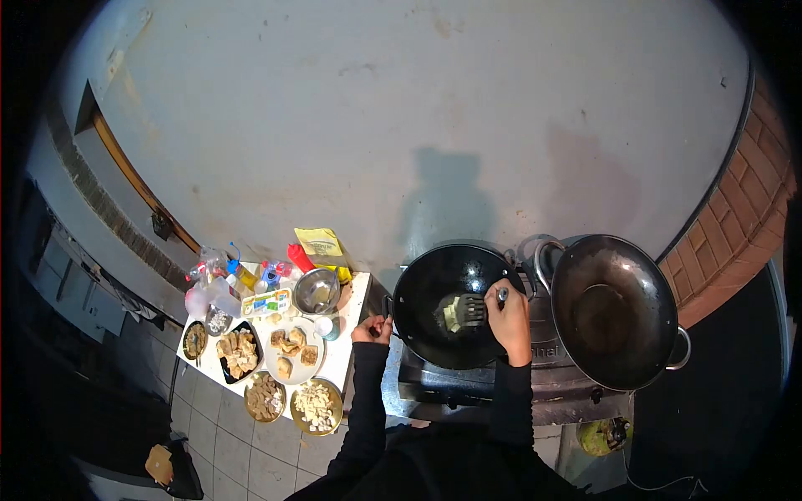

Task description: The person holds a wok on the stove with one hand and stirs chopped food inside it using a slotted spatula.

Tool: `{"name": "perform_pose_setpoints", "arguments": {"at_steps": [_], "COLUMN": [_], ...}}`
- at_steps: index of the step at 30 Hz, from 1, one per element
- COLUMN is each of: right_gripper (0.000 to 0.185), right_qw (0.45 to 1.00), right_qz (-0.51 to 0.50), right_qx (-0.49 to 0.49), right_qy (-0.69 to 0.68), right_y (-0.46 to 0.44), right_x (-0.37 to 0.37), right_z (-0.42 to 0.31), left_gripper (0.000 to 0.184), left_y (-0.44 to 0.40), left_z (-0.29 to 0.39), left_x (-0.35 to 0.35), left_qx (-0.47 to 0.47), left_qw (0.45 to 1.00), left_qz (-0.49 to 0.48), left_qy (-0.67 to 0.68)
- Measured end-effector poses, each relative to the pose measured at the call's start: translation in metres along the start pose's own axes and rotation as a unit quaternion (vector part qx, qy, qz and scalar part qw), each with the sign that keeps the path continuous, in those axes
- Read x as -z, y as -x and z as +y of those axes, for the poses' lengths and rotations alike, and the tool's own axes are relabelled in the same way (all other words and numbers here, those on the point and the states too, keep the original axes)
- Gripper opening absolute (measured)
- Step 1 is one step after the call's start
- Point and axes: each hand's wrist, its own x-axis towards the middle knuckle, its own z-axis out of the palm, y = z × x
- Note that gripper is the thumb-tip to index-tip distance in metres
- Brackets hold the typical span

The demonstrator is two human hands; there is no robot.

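Note:
A black wok (426, 280) sits on the stove (547, 355) in front of me. Pale yellow lumps, which look like butter, (452, 317) lie in a small shiny pool at its bottom. My right hand (510, 321) is closed around the handle of a slotted spatula (474, 311). The spatula's slotted head is down in the wok, touching or right beside the lumps. At the wok's left side, my left hand (373, 329) grips the wok's loop handle (387, 306); the fingers partly hide the hold.
A larger wok (614, 313) stands at the right. To the left, a white table (357, 305) bears a plate of browned pieces (292, 371), a black tray of pieces (239, 354), bowls of chopped food (317, 407), a steel bowl (317, 290) and bottles. A wall rises behind the stove.

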Motion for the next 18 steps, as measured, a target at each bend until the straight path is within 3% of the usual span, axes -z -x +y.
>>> {"name": "perform_pose_setpoints", "arguments": {"at_steps": [6,9,14,16,18], "right_gripper": [0.006,0.005,0.005,0.004,0.005], "right_qw": [0.996,1.0,0.999,0.997,0.998], "right_qz": [0.017,-0.011,0.007,0.018,0.009], "right_qx": [0.026,-0.018,-0.048,-0.005,0.002], "right_qy": [0.085,-0.002,0.003,0.08,0.058], "right_y": [0.0,-0.002,-0.005,-0.005,-0.005], "right_x": [-0.012,-0.009,0.003,-0.001,-0.005], "right_z": [0.012,0.012,0.005,0.006,0.011], "left_gripper": [0.021,0.021,0.02,0.02,0.02], "left_y": [0.0,-0.001,0.001,0.001,0.0], "left_z": [0.009,0.011,0.014,0.014,0.015], "left_x": [0.001,0.003,0.004,0.004,0.004], "left_qx": [0.004,0.012,0.004,0.005,0.004], "left_qw": [1.0,1.0,1.0,1.0,1.0], "left_qz": [0.007,0.007,0.01,0.009,0.011], "left_qy": [-0.015,-0.019,-0.026,-0.022,-0.016]}}
